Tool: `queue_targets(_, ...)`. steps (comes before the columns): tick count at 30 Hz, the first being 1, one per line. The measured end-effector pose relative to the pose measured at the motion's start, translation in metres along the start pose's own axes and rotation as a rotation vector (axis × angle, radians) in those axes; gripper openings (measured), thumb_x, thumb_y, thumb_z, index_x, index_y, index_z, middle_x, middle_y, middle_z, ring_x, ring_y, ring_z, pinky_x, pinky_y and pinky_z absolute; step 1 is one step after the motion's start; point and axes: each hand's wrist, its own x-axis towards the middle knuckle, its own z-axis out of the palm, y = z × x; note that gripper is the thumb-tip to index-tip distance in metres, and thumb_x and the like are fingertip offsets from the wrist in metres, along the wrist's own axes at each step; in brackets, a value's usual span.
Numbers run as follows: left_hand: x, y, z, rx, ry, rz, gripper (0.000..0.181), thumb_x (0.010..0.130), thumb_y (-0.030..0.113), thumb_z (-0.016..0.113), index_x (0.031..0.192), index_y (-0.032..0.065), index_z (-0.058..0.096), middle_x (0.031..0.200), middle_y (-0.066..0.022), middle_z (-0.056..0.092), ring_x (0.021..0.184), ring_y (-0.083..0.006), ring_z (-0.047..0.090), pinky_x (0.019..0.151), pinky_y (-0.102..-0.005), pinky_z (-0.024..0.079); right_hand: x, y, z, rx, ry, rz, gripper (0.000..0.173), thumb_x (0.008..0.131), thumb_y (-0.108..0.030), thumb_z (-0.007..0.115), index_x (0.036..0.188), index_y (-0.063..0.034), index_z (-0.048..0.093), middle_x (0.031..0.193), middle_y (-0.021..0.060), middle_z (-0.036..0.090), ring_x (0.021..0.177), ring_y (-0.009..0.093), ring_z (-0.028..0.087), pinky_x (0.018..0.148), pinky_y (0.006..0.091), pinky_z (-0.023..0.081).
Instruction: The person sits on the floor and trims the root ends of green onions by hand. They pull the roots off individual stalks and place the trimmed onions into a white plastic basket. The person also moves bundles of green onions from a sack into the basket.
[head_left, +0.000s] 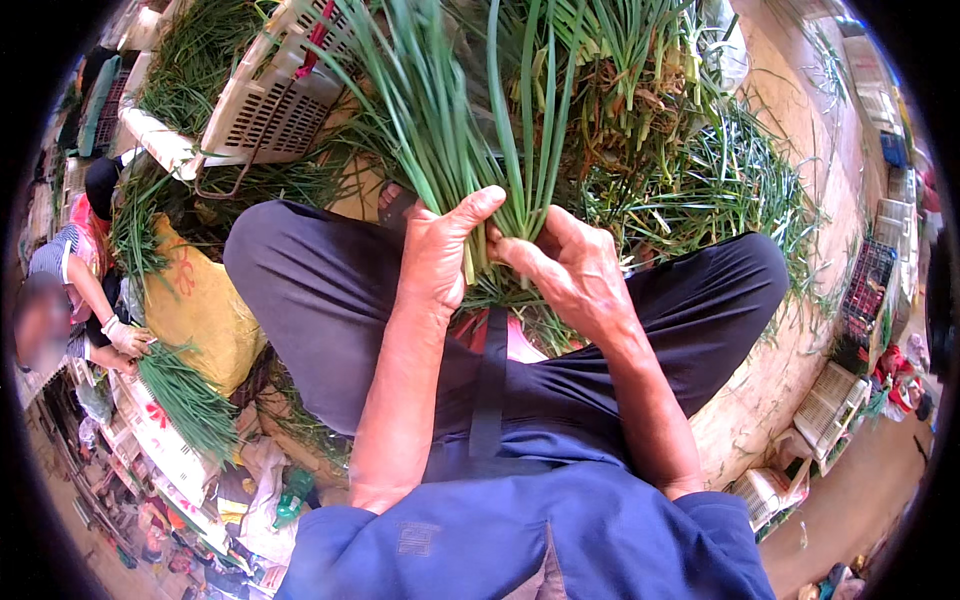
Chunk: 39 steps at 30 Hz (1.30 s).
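In my left hand (442, 251) I hold a thick bunch of long green chive-like stalks (435, 127), its leaves fanning up and away from me. The thumb lies across the stalks near their pale cut ends. My right hand (577, 266) pinches a smaller bunch of the same stalks (529, 180) right beside it, and the two bunches touch near the bases. Both hands are above the gap between my bent knees. Beyond them lies a pile of unsorted stalks (637, 82) with brown, withered bases.
Loose trimmed leaves (720, 187) cover the floor ahead. A white plastic crate (277, 112) with greens stands at upper left. On the left, a gloved person (124, 337) holds a green bundle (184, 405) near a yellow sack (199, 307). More crates (831, 405) line the right.
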Motion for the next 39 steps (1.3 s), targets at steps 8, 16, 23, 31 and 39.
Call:
queue_targets(8,0.005,-0.007,0.001,0.077,-0.114,-0.039,0.035,0.083,0.004,0.08,0.115,0.0031,0.065,0.091,-0.0062,0.072,0.082,-0.0165,0.07,0.071,-0.0287,0.06,0.009,0.009,0.007,-0.178,-0.05,-0.098,0.028,0.085,-0.02,0.063,0.091,0.0076,0.062,0.072,0.023,0.064,0.067,0.035,0.068,0.062,0.0445,0.051)
queue_targets(16,0.01,0.0,-0.002,-0.108,0.015,-0.077,0.019,0.086,0.008,0.077,0.101,-0.0008,0.07,0.083,-0.0116,0.074,0.069,-0.022,0.073,0.062,-0.0348,0.063,-0.031,0.022,0.008,0.624,-0.212,0.302,0.02,0.089,-0.017,0.069,0.094,0.002,0.069,0.073,0.0049,0.066,0.057,0.01,0.06,0.051,0.0254,0.047)
queue_targets(23,0.012,0.004,-0.012,-0.159,-0.012,-0.023,0.015,0.086,0.007,0.076,0.098,-0.0009,0.069,0.084,-0.0136,0.074,0.071,-0.0246,0.074,0.06,-0.0363,0.064,-0.053,0.023,-0.023,0.732,-0.02,0.212,0.015,0.096,-0.012,0.066,0.097,0.0023,0.072,0.071,0.0032,0.067,0.053,0.008,0.059,0.046,0.0209,0.043)
queue_targets(31,0.008,0.001,-0.002,-0.091,0.007,0.019,0.019,0.088,0.007,0.075,0.102,-0.0025,0.068,0.085,-0.0135,0.074,0.072,-0.0243,0.074,0.062,-0.0361,0.064,-0.033,0.024,-0.022,-0.138,0.242,-0.204,0.05,0.085,-0.019,0.078,0.128,-0.0029,0.058,0.099,0.017,0.072,0.077,0.027,0.072,0.069,0.0402,0.057)
queue_targets(39,-0.004,-0.008,-0.002,-0.174,-0.104,-0.189,0.032,0.09,0.007,0.072,0.119,-0.0018,0.062,0.101,-0.0139,0.071,0.088,-0.0291,0.073,0.077,-0.0412,0.063,-0.033,0.029,0.022,-0.194,0.243,-0.362,0.027,0.092,-0.007,0.065,0.118,0.0014,0.06,0.083,0.0205,0.068,0.072,0.035,0.07,0.062,0.0413,0.054)
